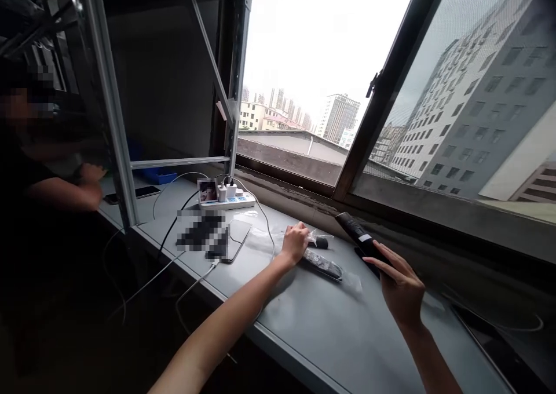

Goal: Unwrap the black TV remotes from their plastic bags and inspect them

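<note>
My left hand is closed over the worktop, its fingers pinching crinkled clear plastic wrap. Just beyond it lies a small dark cylindrical piece. Beneath and to the right of that hand, a long dark object in a clear plastic bag rests flat; its kind is hard to make out. Off to the right, my right hand grips a long black object with a white label, tilted up toward the window. Another dark edge shows below it, partly hidden by the fingers.
A white power strip with plugged-in chargers stands at the back. Near it lie a phone and several cables. A metal shelf post rises at left, beside a co-worker's arm. A dark flat panel sits at right.
</note>
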